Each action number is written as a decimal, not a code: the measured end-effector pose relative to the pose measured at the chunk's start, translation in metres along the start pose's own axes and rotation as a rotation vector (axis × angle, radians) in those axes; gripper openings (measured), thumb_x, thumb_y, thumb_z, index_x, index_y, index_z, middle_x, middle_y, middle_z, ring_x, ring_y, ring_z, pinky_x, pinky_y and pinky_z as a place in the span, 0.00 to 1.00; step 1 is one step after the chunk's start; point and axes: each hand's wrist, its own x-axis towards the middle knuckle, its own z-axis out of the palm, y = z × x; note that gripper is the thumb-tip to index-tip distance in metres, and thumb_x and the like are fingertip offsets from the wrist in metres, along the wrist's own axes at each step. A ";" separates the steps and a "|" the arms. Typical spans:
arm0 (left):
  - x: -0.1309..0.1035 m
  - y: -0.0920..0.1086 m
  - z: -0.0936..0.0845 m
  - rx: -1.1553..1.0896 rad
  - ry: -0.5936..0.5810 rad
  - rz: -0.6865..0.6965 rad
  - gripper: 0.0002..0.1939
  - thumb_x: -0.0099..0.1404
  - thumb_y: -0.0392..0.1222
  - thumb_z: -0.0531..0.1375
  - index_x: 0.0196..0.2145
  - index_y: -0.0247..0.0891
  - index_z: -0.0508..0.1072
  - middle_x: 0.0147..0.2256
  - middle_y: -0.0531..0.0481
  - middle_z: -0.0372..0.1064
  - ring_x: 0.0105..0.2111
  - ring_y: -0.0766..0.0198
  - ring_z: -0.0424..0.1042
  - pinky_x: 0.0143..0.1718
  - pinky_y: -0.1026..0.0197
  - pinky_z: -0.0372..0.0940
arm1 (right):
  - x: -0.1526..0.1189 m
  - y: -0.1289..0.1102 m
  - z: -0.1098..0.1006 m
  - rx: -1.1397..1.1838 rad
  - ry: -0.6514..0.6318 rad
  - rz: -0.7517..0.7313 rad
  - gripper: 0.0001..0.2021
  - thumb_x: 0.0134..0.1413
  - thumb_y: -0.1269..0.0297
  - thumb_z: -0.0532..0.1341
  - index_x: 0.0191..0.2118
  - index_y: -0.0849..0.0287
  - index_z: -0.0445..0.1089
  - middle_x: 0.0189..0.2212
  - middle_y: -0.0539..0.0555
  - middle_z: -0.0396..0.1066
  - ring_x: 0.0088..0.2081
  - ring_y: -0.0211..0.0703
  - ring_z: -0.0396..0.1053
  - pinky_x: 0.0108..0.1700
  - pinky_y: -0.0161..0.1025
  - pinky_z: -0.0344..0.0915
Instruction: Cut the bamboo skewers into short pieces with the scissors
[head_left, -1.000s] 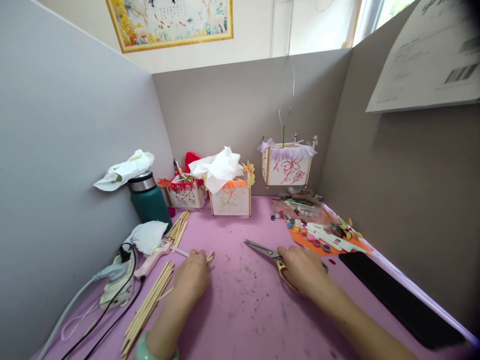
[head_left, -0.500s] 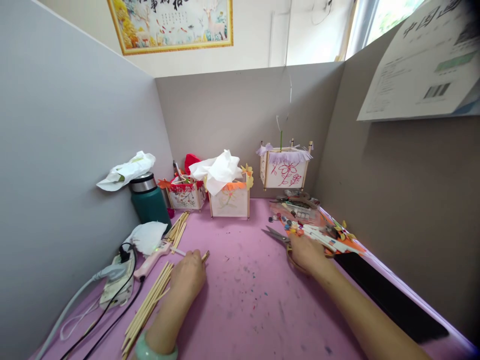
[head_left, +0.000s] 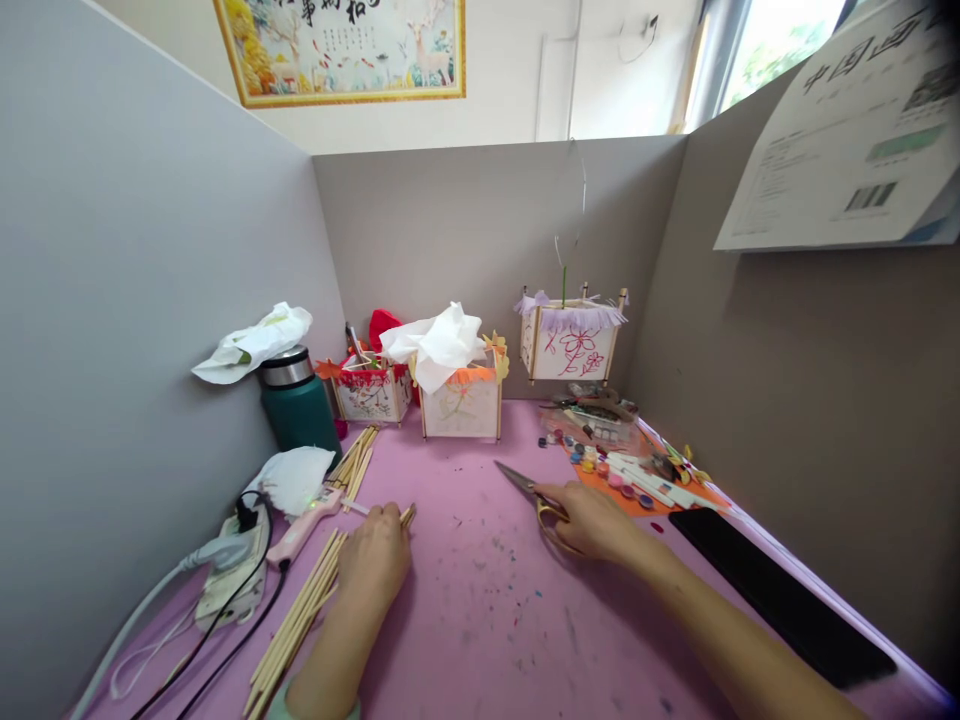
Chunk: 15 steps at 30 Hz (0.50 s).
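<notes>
My left hand (head_left: 375, 555) is closed on thin wooden sticks (head_left: 408, 515), whose ends poke out at its right side. It rests just right of a bundle of long wooden sticks (head_left: 296, 620) on the pink tabletop (head_left: 480, 620). Over at centre right, my right hand (head_left: 589, 518) holds a pair of scissors (head_left: 551, 515) by the handles, with the blades pointing to the upper left. The blades are nearly together, and nothing shows between them. How the fingers pass through the handles is partly hidden.
Left stand a green bottle (head_left: 300, 405), a pink glue gun (head_left: 304, 530) and a power strip (head_left: 236, 575) with cords. Behind are a tissue-topped paper box (head_left: 461, 408) and a hanging purple-fringed lantern (head_left: 574, 350). Paint pots (head_left: 589, 462) and a black slab (head_left: 780, 595) lie right.
My right hand has moved left with the scissors, away from the paint pots, and the blades look closer together. My left hand has barely moved.
</notes>
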 end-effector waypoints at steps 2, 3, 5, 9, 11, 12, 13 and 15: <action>0.000 -0.001 0.001 0.003 0.007 -0.014 0.12 0.65 0.38 0.46 0.38 0.35 0.67 0.38 0.39 0.70 0.36 0.49 0.73 0.33 0.52 0.63 | -0.007 -0.001 0.003 0.011 0.013 0.005 0.17 0.53 0.66 0.51 0.49 0.53 0.66 0.36 0.56 0.70 0.36 0.44 0.68 0.30 0.34 0.51; 0.000 -0.002 0.001 0.006 0.013 -0.021 0.12 0.65 0.38 0.46 0.38 0.35 0.67 0.38 0.39 0.70 0.36 0.49 0.73 0.33 0.52 0.62 | -0.010 -0.002 0.004 0.011 0.023 0.019 0.17 0.54 0.67 0.50 0.49 0.56 0.66 0.35 0.57 0.70 0.35 0.45 0.68 0.30 0.34 0.51; 0.000 -0.002 0.002 0.010 0.025 -0.028 0.12 0.65 0.37 0.45 0.39 0.35 0.66 0.39 0.39 0.69 0.36 0.49 0.72 0.33 0.52 0.62 | -0.017 -0.006 0.007 0.013 0.026 0.022 0.16 0.53 0.68 0.50 0.46 0.60 0.67 0.34 0.59 0.70 0.34 0.45 0.67 0.30 0.35 0.50; -0.001 -0.001 0.002 0.003 0.024 -0.022 0.10 0.64 0.40 0.49 0.39 0.35 0.66 0.40 0.41 0.68 0.36 0.52 0.72 0.33 0.55 0.61 | -0.030 -0.010 0.011 0.074 -0.009 -0.049 0.13 0.53 0.65 0.52 0.43 0.54 0.68 0.32 0.53 0.70 0.33 0.41 0.67 0.30 0.33 0.50; -0.001 -0.001 0.001 -0.022 0.056 -0.031 0.12 0.64 0.43 0.49 0.40 0.35 0.67 0.40 0.41 0.66 0.35 0.53 0.71 0.32 0.56 0.60 | -0.035 -0.008 0.012 0.061 0.027 0.053 0.13 0.55 0.65 0.50 0.43 0.57 0.67 0.33 0.56 0.69 0.33 0.43 0.67 0.28 0.34 0.49; -0.001 0.000 0.001 -0.041 0.077 -0.034 0.13 0.65 0.44 0.48 0.40 0.35 0.67 0.40 0.41 0.66 0.35 0.54 0.71 0.31 0.56 0.60 | -0.037 -0.006 0.012 0.041 0.048 0.120 0.14 0.55 0.66 0.49 0.43 0.59 0.67 0.33 0.58 0.69 0.32 0.44 0.67 0.28 0.34 0.48; -0.001 0.001 0.000 -0.064 0.092 -0.028 0.15 0.67 0.44 0.46 0.40 0.36 0.67 0.40 0.42 0.65 0.34 0.55 0.71 0.30 0.57 0.59 | -0.039 -0.005 0.012 0.027 0.061 0.163 0.14 0.55 0.67 0.48 0.43 0.60 0.67 0.33 0.59 0.69 0.32 0.45 0.67 0.27 0.35 0.48; -0.001 0.002 -0.003 -0.118 0.109 0.012 0.18 0.68 0.45 0.42 0.41 0.39 0.69 0.39 0.44 0.65 0.33 0.58 0.70 0.29 0.59 0.57 | -0.045 -0.002 0.011 0.060 0.036 0.119 0.13 0.55 0.67 0.49 0.42 0.59 0.67 0.31 0.58 0.69 0.31 0.45 0.67 0.27 0.35 0.48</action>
